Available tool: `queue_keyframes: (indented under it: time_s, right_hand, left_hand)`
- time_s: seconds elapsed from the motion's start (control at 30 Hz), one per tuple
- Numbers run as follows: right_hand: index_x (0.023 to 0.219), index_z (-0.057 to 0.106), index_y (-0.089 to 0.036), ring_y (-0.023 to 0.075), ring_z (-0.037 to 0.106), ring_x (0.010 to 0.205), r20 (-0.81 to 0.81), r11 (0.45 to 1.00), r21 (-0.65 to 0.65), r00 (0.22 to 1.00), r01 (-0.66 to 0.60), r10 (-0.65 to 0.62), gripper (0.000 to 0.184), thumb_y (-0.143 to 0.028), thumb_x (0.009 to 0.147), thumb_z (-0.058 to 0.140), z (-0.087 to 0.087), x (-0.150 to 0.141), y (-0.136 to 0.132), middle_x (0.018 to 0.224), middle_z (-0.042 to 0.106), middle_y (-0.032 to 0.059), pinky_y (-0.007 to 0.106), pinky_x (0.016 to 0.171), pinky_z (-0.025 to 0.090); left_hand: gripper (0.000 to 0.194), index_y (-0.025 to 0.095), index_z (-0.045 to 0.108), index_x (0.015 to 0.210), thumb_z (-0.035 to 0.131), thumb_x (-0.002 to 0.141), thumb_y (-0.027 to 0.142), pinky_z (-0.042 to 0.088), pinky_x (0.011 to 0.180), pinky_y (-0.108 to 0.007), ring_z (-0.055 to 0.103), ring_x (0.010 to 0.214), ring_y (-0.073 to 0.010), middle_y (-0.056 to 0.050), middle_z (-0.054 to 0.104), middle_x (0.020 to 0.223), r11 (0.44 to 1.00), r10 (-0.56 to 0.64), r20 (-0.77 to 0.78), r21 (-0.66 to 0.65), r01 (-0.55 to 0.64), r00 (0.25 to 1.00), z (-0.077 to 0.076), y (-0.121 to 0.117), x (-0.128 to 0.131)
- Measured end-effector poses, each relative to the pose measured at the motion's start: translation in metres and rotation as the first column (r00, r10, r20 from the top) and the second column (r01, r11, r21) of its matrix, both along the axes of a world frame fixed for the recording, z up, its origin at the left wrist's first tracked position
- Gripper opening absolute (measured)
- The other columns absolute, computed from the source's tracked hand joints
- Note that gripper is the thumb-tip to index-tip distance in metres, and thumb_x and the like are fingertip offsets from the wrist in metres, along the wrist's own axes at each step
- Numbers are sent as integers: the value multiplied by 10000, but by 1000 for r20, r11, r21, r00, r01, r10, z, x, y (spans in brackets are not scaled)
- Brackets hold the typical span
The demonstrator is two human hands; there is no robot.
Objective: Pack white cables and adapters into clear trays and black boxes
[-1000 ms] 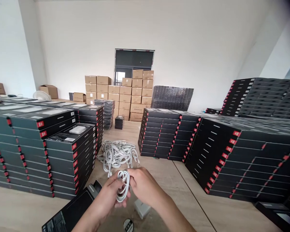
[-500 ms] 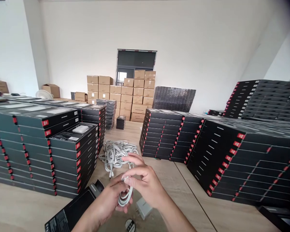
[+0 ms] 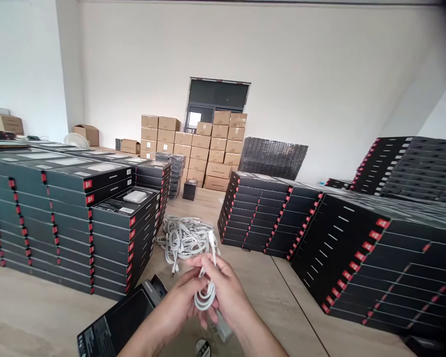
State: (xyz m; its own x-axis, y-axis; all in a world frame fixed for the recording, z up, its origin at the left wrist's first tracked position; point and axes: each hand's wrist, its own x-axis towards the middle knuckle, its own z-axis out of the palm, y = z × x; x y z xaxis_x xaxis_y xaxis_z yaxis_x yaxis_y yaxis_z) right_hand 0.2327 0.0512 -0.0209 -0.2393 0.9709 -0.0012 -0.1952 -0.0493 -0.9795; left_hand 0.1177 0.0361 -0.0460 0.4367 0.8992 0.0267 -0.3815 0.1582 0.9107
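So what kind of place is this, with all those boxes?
Probably a packing room: stacks of black boxes stand on the table, brown cartons are piled at the back, and a heap of white cables lies between the stacks.

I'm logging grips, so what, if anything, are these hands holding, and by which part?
A coiled white cable: the left hand holds the coil's left side, and the right hand grips its upper part, below the raised connector.

White cable (image 3: 205, 305) | coiled loops | connector (image 3: 211, 239) pointing up | held in fingers (image 3: 196, 284)
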Motion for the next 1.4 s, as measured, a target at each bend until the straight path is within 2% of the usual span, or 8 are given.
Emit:
queue_keyframes:
  time_s: [0.13, 0.3, 0.47, 0.67, 0.83, 0.97, 1.17, 1.4]
  right_hand:
    - [858, 653, -194, 141, 659, 612, -349, 971, 5, 911, 238, -221, 357, -441, 667, 826, 7, 25, 5, 719, 688, -4, 256, 600, 549]
    - [857, 647, -184, 85, 475, 361, -268, 929, -16, 893, 371, -361, 396, -509, 681, 790, -14, 72, 1, 477, 517, -81, 208, 386, 420]
    - [816, 645, -183, 64, 379, 312, -253, 882, -33, 850, 470, -462, 398, -548, 697, 750, -42, 96, -3, 432, 421, -109, 206, 353, 382]
    - [838, 665, -187, 142, 586, 452, -337, 852, -75, 791, 519, -511, 354, -454, 653, 806, -40, 100, -4, 520, 589, -51, 249, 441, 468]
    - [916, 713, -192, 262, 699, 876, -264, 790, 16, 765, 613, -588, 361, -482, 702, 743, -31, 91, -16, 843, 772, 69, 348, 756, 549]
    - [1010, 739, -196, 297, 616, 1117, -81, 766, 237, 798, 598, -597, 436, -558, 805, 608, -30, 76, -24, 1090, 736, 104, 407, 975, 459]
    - [1143, 698, -224, 255, 450, 1315, 37, 660, 460, 730, 594, -683, 438, -530, 905, 495, -44, 72, -21, 1364, 572, 66, 408, 1135, 286]
    - [1236, 639, -215, 264, 442, 1314, 180, 608, 622, 666, 493, -724, 437, -457, 972, 389, -52, 74, -18, 1367, 564, 83, 483, 1146, 258]
  left_hand:
    - [183, 191, 542, 909, 460, 799, 313, 423, 634, -283, 607, 732, -184, -41, 633, 843, 954, 238, -399, 266, -136, 886, -5, 3, -12]
    - [354, 208, 619, 969, 547, 624, 177, 388, 765, -328, 603, 846, -252, -69, 665, 895, 873, 415, -718, 487, -24, 559, -24, -2, -15]
    - [304, 221, 666, 823, 567, 553, 120, 377, 756, -357, 619, 847, -306, -97, 688, 868, 829, 448, -726, 556, 62, 522, -49, -9, -1]
    - [203, 238, 611, 792, 580, 621, 133, 352, 737, -347, 602, 775, -269, -49, 652, 733, 874, 408, -715, 486, -15, 567, -49, -10, 17]
    - [271, 199, 565, 1034, 531, 766, 221, 375, 773, -331, 595, 815, -250, -37, 640, 738, 918, 378, -591, 340, -205, 713, -46, -2, 26]
    - [543, 184, 495, 1228, 658, 728, 323, 450, 802, -330, 587, 969, -246, -94, 637, 1038, 918, 377, -290, -7, -396, 880, -47, -4, 43]
    - [347, 220, 588, 906, 806, 641, 270, 487, 897, -386, 623, 1035, -246, -51, 664, 1083, 965, 192, 317, -232, -121, 929, -38, -20, 60]
    - [403, 214, 652, 949, 830, 590, 172, 472, 958, -398, 648, 1056, -250, -58, 701, 1116, 959, 156, 452, -283, -24, 878, -38, -20, 61]
